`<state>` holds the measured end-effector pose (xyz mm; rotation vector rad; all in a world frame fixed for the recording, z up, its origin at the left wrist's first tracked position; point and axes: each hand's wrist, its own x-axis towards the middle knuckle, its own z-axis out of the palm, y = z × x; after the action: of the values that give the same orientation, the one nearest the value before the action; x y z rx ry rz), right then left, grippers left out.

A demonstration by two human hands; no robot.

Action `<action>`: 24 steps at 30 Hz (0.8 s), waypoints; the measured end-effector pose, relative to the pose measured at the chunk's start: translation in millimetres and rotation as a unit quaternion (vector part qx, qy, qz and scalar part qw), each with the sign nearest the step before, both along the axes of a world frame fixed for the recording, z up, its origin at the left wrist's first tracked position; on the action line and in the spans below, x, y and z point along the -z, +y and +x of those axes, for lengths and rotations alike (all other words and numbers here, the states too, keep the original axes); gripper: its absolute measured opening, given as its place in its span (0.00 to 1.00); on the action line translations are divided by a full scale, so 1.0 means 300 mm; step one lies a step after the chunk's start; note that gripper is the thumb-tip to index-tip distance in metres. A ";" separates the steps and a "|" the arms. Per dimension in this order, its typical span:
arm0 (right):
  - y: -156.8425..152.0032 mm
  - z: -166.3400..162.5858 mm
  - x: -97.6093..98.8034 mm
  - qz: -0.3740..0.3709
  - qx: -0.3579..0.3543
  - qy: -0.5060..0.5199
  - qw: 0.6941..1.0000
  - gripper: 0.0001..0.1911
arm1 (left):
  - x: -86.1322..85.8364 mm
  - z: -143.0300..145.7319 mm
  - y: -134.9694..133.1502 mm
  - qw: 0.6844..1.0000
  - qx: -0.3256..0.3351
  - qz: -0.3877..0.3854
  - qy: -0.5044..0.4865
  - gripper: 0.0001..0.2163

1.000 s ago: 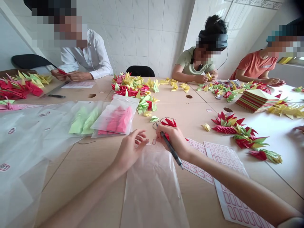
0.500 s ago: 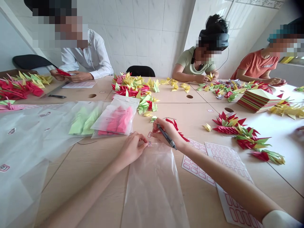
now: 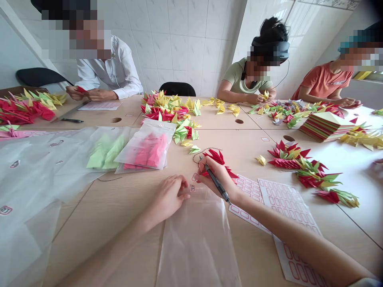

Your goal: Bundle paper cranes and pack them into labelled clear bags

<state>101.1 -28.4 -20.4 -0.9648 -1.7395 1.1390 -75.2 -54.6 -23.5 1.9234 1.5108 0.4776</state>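
A clear plastic bag (image 3: 199,239) lies flat on the table before me, with a small red-framed label (image 3: 192,187) with dark writing near its top edge. My left hand (image 3: 170,195) rests at the bag's upper left corner, thumb and forefinger slightly apart beside that label, holding nothing. My right hand (image 3: 218,173) has a dark pen (image 3: 218,184) tucked in it, its tip pointing toward my forearm. At the fingertips of this hand is a second small label (image 3: 194,177). Red folded paper cranes (image 3: 216,155) with a dark string lie just behind the right hand.
Sheets of red-framed labels (image 3: 287,203) lie under my right forearm. Plastic bags (image 3: 26,175) cover the left side, beside bags of green (image 3: 104,153) and pink folded paper (image 3: 146,151). Crane piles (image 3: 167,105) and a paper stack (image 3: 326,125) stand farther back. Several people sit opposite.
My left hand has drawn slightly toward me and parted its fingers from the written label. My right hand has shifted a little right and nearer, still with the pen and small label.
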 end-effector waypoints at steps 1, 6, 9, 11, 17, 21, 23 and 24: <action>-0.008 -0.001 0.004 -0.007 0.000 0.002 1.000 0.08 | -0.001 0.004 -0.006 1.000 -0.002 0.000 0.006 0.03; -0.039 -0.014 0.024 -0.007 0.051 0.046 0.998 0.08 | 0.002 0.014 0.001 0.997 0.004 -0.018 -0.081 0.05; -0.052 -0.020 0.033 0.030 0.094 0.032 0.995 0.08 | -0.001 0.014 0.017 0.982 0.015 -0.074 -0.173 0.06; -0.054 -0.018 0.038 0.053 0.109 0.019 0.992 0.09 | -0.006 0.011 0.021 0.965 0.002 -0.133 -0.225 0.08; -0.031 0.013 0.039 0.066 0.025 -0.042 0.997 0.08 | -0.030 0.005 0.020 0.937 -0.028 -0.221 -0.271 0.14; -0.022 0.027 0.037 0.079 -0.005 -0.096 0.992 0.07 | -0.027 0.013 0.026 0.924 -0.042 -0.217 -0.313 0.14; -0.021 0.028 0.032 0.082 -0.017 -0.109 0.990 0.05 | -0.019 0.017 0.029 0.923 -0.046 -0.214 -0.318 0.14; -0.020 0.027 0.029 0.085 -0.021 -0.114 0.990 0.05 | -0.015 0.018 0.030 0.924 -0.047 -0.212 -0.316 0.13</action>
<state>109.2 -34.4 -29.1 -0.9878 -2.0129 0.9171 -69.9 -45.5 -19.0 1.2034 1.1537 0.6710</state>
